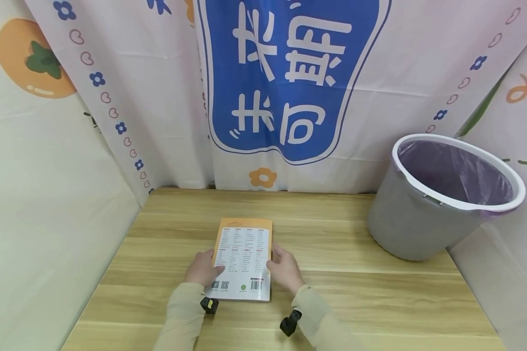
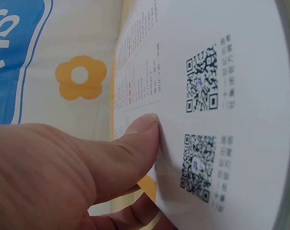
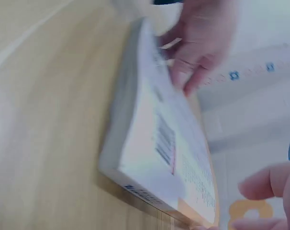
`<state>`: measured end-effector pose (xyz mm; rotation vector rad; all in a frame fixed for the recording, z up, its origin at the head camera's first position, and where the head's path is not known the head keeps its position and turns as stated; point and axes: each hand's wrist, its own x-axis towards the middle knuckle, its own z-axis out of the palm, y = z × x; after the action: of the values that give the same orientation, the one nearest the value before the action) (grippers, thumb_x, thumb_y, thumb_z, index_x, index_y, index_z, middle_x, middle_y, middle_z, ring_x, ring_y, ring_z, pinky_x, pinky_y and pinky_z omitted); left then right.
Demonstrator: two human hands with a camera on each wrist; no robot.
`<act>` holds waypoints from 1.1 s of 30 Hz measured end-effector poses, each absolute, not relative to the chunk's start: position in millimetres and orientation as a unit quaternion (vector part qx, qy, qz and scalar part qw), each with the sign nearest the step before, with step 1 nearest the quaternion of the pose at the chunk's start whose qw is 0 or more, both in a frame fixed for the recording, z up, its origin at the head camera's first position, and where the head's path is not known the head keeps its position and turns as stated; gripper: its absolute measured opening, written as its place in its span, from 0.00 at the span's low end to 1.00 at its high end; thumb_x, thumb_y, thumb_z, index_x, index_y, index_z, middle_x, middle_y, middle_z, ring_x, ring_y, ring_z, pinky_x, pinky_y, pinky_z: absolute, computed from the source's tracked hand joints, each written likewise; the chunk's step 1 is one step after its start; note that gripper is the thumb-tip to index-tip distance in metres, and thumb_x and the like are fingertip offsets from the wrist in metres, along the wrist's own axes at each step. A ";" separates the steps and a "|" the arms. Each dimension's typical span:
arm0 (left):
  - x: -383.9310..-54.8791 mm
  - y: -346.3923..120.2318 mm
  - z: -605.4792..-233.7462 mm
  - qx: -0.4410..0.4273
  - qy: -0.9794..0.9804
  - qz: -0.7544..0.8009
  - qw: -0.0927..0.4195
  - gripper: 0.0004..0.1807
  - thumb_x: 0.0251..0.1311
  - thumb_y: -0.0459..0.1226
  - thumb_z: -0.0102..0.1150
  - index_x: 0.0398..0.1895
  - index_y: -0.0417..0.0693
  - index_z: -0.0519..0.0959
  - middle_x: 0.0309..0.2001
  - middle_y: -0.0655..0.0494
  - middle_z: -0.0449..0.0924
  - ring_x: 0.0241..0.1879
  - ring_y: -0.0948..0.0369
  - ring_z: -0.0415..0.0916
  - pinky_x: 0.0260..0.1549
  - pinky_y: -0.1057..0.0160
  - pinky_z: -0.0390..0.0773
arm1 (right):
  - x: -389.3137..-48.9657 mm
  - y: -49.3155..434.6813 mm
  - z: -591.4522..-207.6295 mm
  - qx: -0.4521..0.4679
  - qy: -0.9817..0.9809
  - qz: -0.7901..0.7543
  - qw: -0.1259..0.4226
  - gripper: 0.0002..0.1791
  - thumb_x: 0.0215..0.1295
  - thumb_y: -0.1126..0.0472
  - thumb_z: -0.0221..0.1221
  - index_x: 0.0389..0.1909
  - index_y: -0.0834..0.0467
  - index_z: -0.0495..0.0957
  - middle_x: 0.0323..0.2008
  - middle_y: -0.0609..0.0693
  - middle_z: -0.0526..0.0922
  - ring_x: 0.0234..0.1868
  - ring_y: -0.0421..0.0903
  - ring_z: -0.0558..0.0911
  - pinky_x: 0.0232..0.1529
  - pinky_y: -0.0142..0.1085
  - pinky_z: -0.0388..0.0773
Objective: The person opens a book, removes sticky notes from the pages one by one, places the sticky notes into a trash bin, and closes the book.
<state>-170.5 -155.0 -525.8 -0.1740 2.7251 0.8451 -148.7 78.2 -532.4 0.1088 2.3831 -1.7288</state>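
Observation:
A thick paperback book [image 1: 243,263] with a white and orange back cover, columns of small print, two QR codes and a barcode is on the wooden table. My left hand [image 1: 202,269] grips its left edge, thumb on the cover and fingers beneath, as the left wrist view shows. Along the opposite, spine side is my right hand [image 1: 286,268], fingers near the edge. Its thumb [image 3: 260,183] appears lifted off the cover in the right wrist view. That view is blurred, and contact of the right fingertips with the spine is hard to make out.
A grey waste bin [image 1: 415,224] with a white rim and purple liner stands at the table's right rear. Behind the wooden table [image 1: 334,292] hangs a printed curtain [image 1: 171,122], and similar cloth covers both sides.

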 end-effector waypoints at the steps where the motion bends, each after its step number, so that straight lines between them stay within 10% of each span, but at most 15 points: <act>1: -170.5 -155.1 -526.4 -0.059 0.945 0.290 0.141 0.37 0.62 0.38 0.65 0.69 0.28 0.63 0.60 0.25 0.69 0.45 0.42 0.79 0.50 0.40 0.76 | -149.2 80.0 -532.2 0.053 0.792 -0.600 0.104 0.33 0.69 0.68 0.52 0.74 0.65 0.58 0.71 0.63 0.63 0.70 0.60 0.64 0.67 0.51 0.65; 23: -176.7 -156.0 -530.0 -0.025 0.959 0.248 0.137 0.34 0.63 0.39 0.63 0.67 0.28 0.66 0.57 0.26 0.70 0.48 0.41 0.73 0.48 0.40 0.76 | -162.2 84.1 -529.2 0.147 0.649 -0.731 0.152 0.38 0.67 0.66 0.53 0.73 0.75 0.48 0.72 0.74 0.53 0.68 0.65 0.66 0.59 0.52 0.75; 33: -171.3 -152.3 -523.5 -0.026 0.965 0.227 0.131 0.32 0.62 0.38 0.64 0.65 0.28 0.67 0.52 0.28 0.73 0.45 0.44 0.74 0.46 0.41 0.77 | -159.1 85.8 -544.4 0.111 0.633 -0.737 0.210 0.31 0.70 0.64 0.55 0.68 0.77 0.59 0.47 0.60 0.82 0.43 0.47 0.82 0.44 0.40 0.82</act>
<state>-171.3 -152.3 -523.5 -0.0747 2.8020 0.6588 -159.1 85.8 -544.4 0.3095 1.7596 -2.0500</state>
